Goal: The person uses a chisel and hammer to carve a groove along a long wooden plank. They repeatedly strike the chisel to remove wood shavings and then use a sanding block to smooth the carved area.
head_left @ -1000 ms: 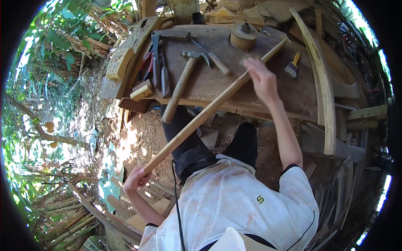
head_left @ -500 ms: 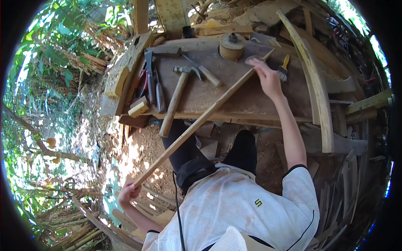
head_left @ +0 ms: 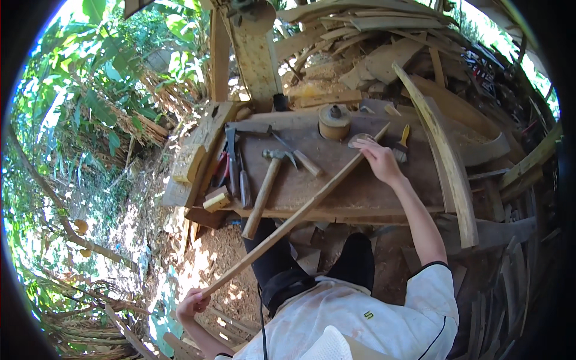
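A long, slender wooden stick (head_left: 300, 211) slants from near left to far right, crossing the workbench's front edge. Around its near end my left hand (head_left: 192, 304) is closed, out beyond the bench. My right hand (head_left: 382, 163) grips the stick near its far end, which shows past the fingers above the bench top. Those fingertips reach over a small, shallow round dish (head_left: 361, 140); whether they touch it I cannot tell. Just right of that hand lies a brush with a yellow handle (head_left: 404, 135). A round wooden pot with a dark knob (head_left: 334, 122) stands behind the dish.
On the workbench (head_left: 348, 201) lie a hammer (head_left: 266, 191), a wooden-handled tool (head_left: 308, 163), chisel-like tools (head_left: 245, 187) and a small wood block (head_left: 216, 201). A curved timber (head_left: 445, 159) leans along the right side. Wood offcuts (head_left: 366, 27) are heaped behind.
The view has tilted, so the bench appears lower. My right hand sits slightly closer to the pot and dish. Both hands stay on the stick.
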The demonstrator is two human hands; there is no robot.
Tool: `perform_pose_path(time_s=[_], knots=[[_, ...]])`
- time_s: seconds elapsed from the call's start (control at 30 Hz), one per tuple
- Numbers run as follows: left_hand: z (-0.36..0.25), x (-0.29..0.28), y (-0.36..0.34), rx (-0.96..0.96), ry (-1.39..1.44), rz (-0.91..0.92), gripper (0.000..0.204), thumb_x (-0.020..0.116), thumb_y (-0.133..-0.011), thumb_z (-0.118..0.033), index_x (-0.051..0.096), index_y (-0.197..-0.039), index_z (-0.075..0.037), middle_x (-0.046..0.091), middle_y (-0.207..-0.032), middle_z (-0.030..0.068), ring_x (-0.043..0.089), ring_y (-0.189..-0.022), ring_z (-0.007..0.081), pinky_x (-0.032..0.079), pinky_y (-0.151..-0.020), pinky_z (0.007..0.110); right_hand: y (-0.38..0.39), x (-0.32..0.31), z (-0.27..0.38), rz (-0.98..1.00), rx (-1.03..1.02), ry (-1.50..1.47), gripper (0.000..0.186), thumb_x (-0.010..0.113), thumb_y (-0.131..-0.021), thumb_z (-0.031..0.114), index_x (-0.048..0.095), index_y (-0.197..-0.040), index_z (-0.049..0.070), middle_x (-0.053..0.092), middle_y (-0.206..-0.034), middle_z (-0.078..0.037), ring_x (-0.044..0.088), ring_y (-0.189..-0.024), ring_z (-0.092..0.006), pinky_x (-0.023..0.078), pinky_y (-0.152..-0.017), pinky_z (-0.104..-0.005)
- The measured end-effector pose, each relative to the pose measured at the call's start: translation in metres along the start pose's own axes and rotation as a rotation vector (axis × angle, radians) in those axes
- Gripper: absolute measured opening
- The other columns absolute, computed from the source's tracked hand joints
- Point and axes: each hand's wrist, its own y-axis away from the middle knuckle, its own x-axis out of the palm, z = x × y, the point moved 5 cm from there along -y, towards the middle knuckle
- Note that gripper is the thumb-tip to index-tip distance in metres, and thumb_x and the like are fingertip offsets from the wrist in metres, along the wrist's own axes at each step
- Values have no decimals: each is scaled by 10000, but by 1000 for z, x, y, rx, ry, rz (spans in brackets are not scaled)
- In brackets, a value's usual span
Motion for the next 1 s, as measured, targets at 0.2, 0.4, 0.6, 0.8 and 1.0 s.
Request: perform_pose_path(time_s=[0.2, 0.4, 0.6, 0.8, 1.0], knots=[[-2, -5, -15, -1, -10, 24, 551, 687, -911, -560, 617, -961, -16, 366, -652, -58, 302, -507, 43, 221, -421, 234, -2, -15, -26, -186, 68, 173, 231, 586, -1039, 145, 722, -1183, 25, 716, -1222, -202, 659, -1203, -369, 543, -1021, -430], [1, 1, -31, 37, 12, 115, 514, 662, -948, -524, 585, -908, -17, 356, -635, -53, 308, -504, 52, 228, -422, 248, -8, -52, -37, -234, 190, 182, 229, 578, -1045, 142, 717, -1181, 21, 731, -1191, -179, 654, -1216, -362, 556, -1019, -433], [15, 9, -23, -14, 115, 95, 504, 677, -953, -516, 565, -895, -27, 353, -642, -55, 299, -501, 52, 230, -424, 240, 14, 32, 67, 16, -120, -68, 220, 618, -1015, 98, 717, -1196, 21, 738, -1206, -155, 661, -1220, -353, 523, -1078, -463], [1, 62, -48, -33, 93, 86, 423, 639, -1011, -452, 522, -847, -80, 344, -646, -71, 279, -506, 30, 221, -419, 228, 28, 51, 93, -91, -67, 38, 206, 649, -981, 88, 728, -1159, 22, 732, -1212, -175, 666, -1226, -325, 537, -1061, -437], [-30, 126, -65, 14, 14, 69, 322, 633, -1042, -359, 637, -1056, -38, 328, -652, -89, 265, -517, 21, 226, -439, 225, 41, 57, 121, -128, -141, 62, 183, 651, -962, 78, 709, -1129, 29, 726, -1195, -168, 684, -1165, -341, 571, -997, -435]])
